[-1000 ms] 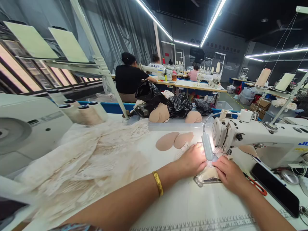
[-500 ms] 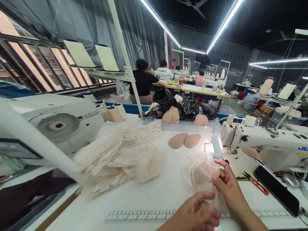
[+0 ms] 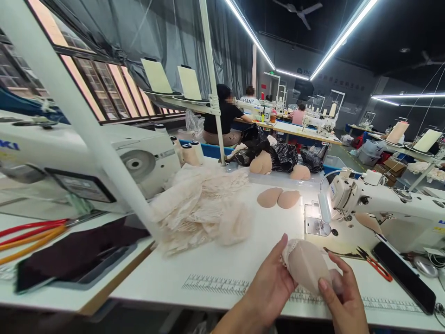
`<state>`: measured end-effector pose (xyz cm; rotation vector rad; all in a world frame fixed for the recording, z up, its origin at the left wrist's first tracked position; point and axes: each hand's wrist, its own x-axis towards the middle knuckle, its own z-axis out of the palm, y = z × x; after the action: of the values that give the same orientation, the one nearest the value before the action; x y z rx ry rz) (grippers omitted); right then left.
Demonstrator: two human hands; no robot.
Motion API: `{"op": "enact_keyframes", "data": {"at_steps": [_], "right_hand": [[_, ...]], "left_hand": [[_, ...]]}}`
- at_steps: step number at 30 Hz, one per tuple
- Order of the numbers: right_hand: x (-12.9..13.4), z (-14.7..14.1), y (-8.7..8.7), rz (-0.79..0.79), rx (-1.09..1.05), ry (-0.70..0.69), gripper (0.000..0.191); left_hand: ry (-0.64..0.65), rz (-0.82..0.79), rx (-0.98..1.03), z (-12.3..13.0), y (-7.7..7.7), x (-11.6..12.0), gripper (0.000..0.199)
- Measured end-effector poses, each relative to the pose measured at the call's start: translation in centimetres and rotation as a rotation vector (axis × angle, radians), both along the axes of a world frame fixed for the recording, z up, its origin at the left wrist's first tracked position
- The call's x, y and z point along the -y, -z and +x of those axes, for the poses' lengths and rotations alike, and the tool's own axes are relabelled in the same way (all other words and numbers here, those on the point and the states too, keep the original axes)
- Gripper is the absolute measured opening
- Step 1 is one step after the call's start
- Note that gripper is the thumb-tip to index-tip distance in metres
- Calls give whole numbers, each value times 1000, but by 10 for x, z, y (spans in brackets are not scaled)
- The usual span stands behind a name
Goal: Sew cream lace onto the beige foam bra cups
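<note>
A beige bra cup [image 3: 308, 264] covered in sheer fabric with a lace edge is raised above the table's front edge. My left hand [image 3: 269, 287] grips its lace-edged left side, thumb up and fingers behind. My right hand [image 3: 346, 294] pinches the lower right side, its thumb on the front and the index finger raised. Just beyond the cup is the lit needle area of a white sewing machine [image 3: 392, 199]. Two bare foam cups [image 3: 278, 198] lie side by side farther back. Left of them spreads a pile of cream lace fabric [image 3: 205, 208].
Orange-handled thread snips [image 3: 378, 266] and a black phone [image 3: 403, 276] lie at right. A ruler strip [image 3: 215, 284] runs along the front edge. Black plastic bags [image 3: 278, 157] and more foam cups sit at the back. A slanting white post [image 3: 104, 153] stands at left. Co-workers sit beyond.
Both hands have lifted the cup off the table toward me. My left hand, free before, now grips it. The view has swung left, showing more of the left-hand machine and red- and orange-handled tools.
</note>
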<state>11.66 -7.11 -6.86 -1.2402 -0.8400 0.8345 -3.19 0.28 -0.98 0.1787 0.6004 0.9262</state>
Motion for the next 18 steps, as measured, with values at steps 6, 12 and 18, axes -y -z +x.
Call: {"op": "enact_keyframes", "data": {"at_steps": [6, 12, 18], "right_hand": [[4, -5, 8, 2, -53, 2, 74], [4, -3, 8, -17, -27, 25, 74], [3, -4, 7, -19, -70, 2, 75]], "left_hand": [[-173, -9, -103, 6, -6, 3, 6], [-124, -33, -133, 6, -8, 2, 11], [2, 205, -122, 5, 1, 3, 38]]}}
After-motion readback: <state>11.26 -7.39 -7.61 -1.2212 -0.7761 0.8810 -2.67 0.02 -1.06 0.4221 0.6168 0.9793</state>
